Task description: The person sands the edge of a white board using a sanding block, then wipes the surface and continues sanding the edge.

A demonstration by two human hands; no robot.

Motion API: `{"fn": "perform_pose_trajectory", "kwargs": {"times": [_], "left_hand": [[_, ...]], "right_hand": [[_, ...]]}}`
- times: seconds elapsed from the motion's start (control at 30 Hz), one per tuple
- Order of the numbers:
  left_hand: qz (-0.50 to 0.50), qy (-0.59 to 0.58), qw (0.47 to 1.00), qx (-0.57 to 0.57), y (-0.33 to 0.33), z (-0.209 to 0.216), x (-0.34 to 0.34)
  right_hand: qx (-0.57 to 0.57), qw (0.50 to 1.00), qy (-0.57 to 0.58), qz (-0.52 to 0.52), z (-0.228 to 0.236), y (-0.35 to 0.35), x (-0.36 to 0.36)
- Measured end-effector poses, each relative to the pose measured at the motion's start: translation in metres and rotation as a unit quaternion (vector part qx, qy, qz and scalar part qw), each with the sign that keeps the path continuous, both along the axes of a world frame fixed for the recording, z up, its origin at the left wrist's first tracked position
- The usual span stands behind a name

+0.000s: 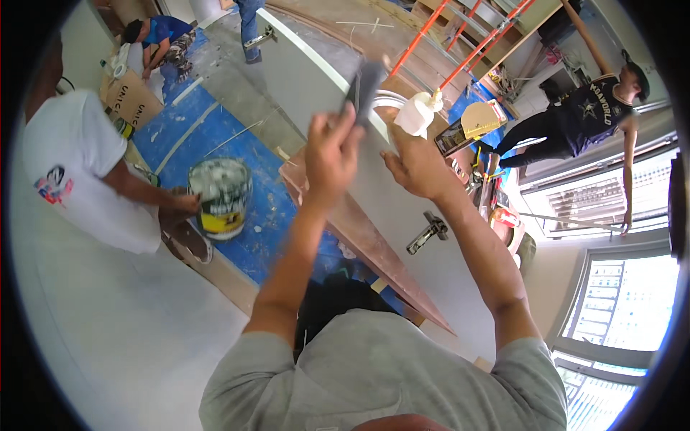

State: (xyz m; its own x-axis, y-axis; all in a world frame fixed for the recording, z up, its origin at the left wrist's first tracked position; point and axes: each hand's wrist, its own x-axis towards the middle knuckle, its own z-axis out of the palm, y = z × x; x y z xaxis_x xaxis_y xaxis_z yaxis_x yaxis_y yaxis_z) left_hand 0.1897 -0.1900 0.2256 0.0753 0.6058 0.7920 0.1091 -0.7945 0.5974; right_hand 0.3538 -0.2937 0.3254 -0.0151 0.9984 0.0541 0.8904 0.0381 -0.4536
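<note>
My left hand (334, 154) is closed round a dark flat tool (364, 87), blurred by motion, so its exact kind is unclear. In my right hand (420, 165) is a white squeeze bottle (415, 115) with a pale nozzle, tilted up and to the right. Both hands are over a long white cabinet door panel (395, 208). One metal cabinet hinge (428, 232) is fixed on the panel near my right forearm, and another hinge (260, 39) sits at its far end. A white round rim (388, 98) shows partly behind the bottle.
Left, a person in a white shirt (86, 165) reaches to a paint bucket (219, 199) on blue floor sheeting (269, 248). A person (162, 43) crouches far left by a cardboard box (133, 100). An orange ladder (460, 36) and a person in black (582, 118) are right.
</note>
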Motion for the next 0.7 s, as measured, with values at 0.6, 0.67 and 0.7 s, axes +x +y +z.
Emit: {"fn": "perform_pose_trajectory", "kwargs": {"times": [0.6,0.67,0.7], "left_hand": [[-0.041,-0.233,0.893,-0.382,-0.044,-0.080,-0.145],[-0.028,-0.207,0.899,-0.385,-0.065,-0.098,-0.178],[-0.017,-0.203,0.901,-0.384,-0.075,-0.107,-0.190]], "right_hand": [[-0.006,0.982,-0.141,0.126,-0.011,0.170,-0.024],[-0.079,0.984,-0.111,0.118,0.005,0.211,-0.045],[-0.057,0.984,-0.135,0.103,0.008,0.228,-0.051]]}}
